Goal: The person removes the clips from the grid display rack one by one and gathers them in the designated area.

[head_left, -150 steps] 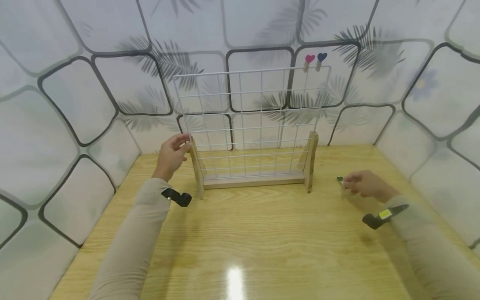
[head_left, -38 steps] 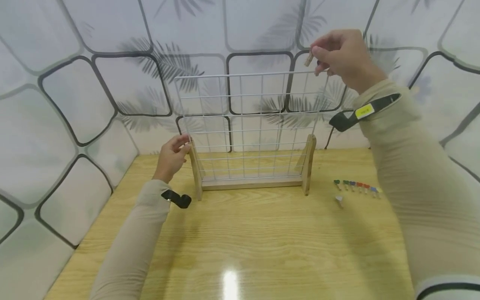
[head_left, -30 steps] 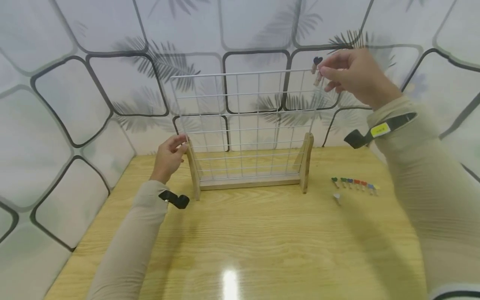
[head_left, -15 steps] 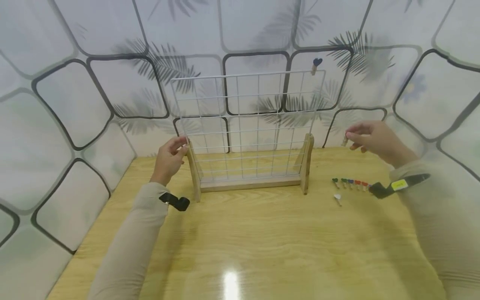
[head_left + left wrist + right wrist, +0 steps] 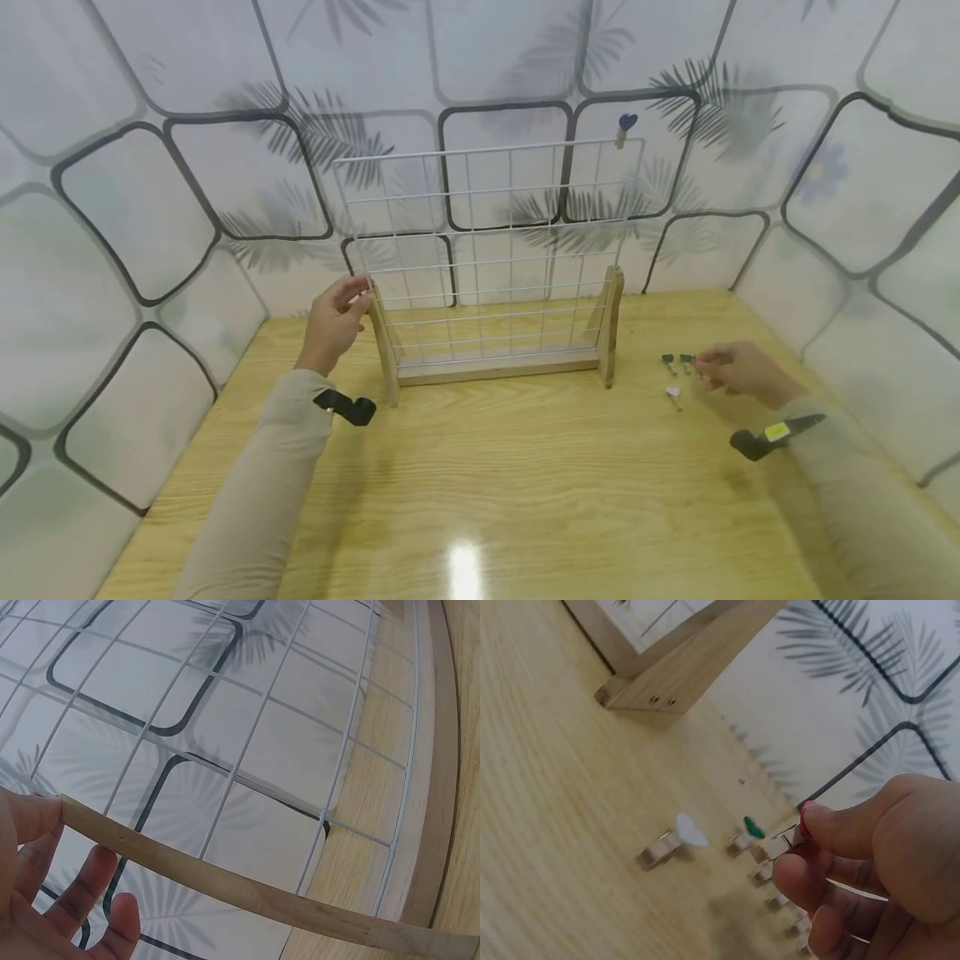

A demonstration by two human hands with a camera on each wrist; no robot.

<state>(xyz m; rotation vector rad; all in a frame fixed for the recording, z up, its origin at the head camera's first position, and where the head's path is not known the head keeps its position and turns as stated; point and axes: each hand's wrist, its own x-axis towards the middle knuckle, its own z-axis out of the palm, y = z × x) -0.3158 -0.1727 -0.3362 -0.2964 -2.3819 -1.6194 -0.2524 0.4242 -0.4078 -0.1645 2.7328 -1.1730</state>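
Note:
My left hand (image 5: 333, 325) grips the top of the left wooden post (image 5: 202, 877) of a white wire-grid rack (image 5: 487, 367), with its thumb and fingertips at the post's end. At the table's right side, my right hand (image 5: 738, 371) pinches a small wooden clothespin (image 5: 784, 841), whose pink heart shows at its edge by the thumb. That hand is low over a row of heart clothespins, hiding most of them in the head view. Left of it lie a green-heart clothespin (image 5: 668, 363) and a white-heart clothespin (image 5: 673, 395). A navy-heart clothespin (image 5: 626, 131) is clipped on the rack's top wire.
The rack's right wooden post (image 5: 612, 325) stands left of the clothespins. Patterned white fabric walls (image 5: 510, 50) enclose the back and sides of the wooden table (image 5: 480, 467).
My right hand has taken the pink-heart clothespin off the rack's top wire and brought it down to the row on the table. The left hand stays on the post.

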